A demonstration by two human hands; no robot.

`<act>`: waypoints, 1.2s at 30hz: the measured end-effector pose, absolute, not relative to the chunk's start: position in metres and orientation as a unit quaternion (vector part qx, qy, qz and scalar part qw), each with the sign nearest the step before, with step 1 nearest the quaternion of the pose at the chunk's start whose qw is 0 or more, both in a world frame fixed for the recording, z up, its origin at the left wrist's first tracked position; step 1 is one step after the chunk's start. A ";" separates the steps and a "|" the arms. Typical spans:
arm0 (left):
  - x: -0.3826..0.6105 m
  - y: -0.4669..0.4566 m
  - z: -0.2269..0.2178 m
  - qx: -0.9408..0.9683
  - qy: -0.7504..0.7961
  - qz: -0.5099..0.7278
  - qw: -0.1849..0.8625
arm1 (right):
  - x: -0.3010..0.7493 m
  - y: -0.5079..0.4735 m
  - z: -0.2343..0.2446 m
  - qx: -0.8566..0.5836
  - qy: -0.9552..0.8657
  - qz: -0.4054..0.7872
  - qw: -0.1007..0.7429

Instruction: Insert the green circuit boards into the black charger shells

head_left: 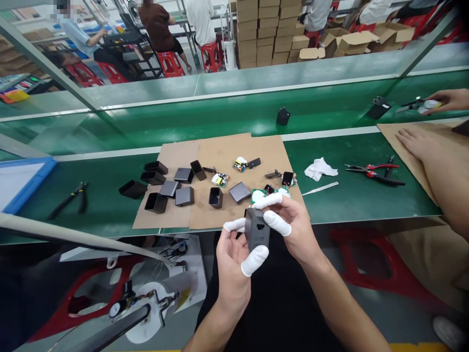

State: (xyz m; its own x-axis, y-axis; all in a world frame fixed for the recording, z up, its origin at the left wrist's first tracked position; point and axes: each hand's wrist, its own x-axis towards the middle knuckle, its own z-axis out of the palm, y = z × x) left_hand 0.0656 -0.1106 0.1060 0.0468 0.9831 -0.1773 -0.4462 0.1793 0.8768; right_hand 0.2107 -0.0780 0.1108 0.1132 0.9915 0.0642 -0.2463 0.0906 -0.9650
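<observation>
A black power adapter [257, 230] with a network socket in the side facing me is held up in front of the table edge. My left hand [234, 259], white cots on its fingertips, grips it from the left and below. At its upper right corner, the capped thumb and fingertips of my right hand [295, 222] pinch it. Just beyond lie circuit boards [258, 195], partly hidden by my right fingers. Several empty black housings [156, 202] stand or lie on the cardboard sheet [205, 215]. Farther back, another circuit board [220, 180] lies beside a dark end cap.
Red-handled pliers [373, 172] and a crumpled white cloth [320, 169] lie to the right; black cutters [69, 200] lie left. A co-worker's hand [452, 99] holds a tool at far right. One black adapter [283, 116] stands on the rear ledge. A metal machine [154, 303] is below left.
</observation>
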 end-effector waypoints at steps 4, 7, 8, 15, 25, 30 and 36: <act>0.066 -0.111 0.104 0.322 0.414 0.555 0.645 | 0.210 -0.078 0.115 -0.442 -0.424 0.512 0.602; 0.066 -0.112 0.103 0.316 0.414 0.560 0.644 | 0.209 -0.078 0.117 -0.448 -0.420 0.511 0.601; 0.066 -0.112 0.103 0.315 0.414 0.561 0.644 | 0.208 -0.078 0.118 -0.450 -0.421 0.510 0.600; 0.063 -0.112 0.103 0.397 0.411 0.570 0.591 | 0.214 -0.086 0.111 -0.434 -0.472 0.478 0.600; 0.033 -0.096 0.074 0.805 0.353 0.469 0.080 | 0.203 -0.107 0.079 -0.506 -0.521 0.375 0.576; 0.044 -0.097 0.063 0.735 0.403 0.520 0.165 | 0.188 -0.110 0.071 -0.489 -0.465 0.362 0.642; 0.042 -0.098 0.054 0.711 0.400 0.559 0.148 | 0.187 -0.112 0.071 -0.458 -0.427 0.439 0.645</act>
State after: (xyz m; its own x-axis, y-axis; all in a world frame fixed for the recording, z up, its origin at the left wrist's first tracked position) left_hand 0.0415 -0.0976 0.0543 0.0554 0.7344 0.6765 0.4040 -0.6360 0.6574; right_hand 0.1868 -0.1119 0.0714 0.2502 0.9567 0.1489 -0.1753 0.1960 -0.9648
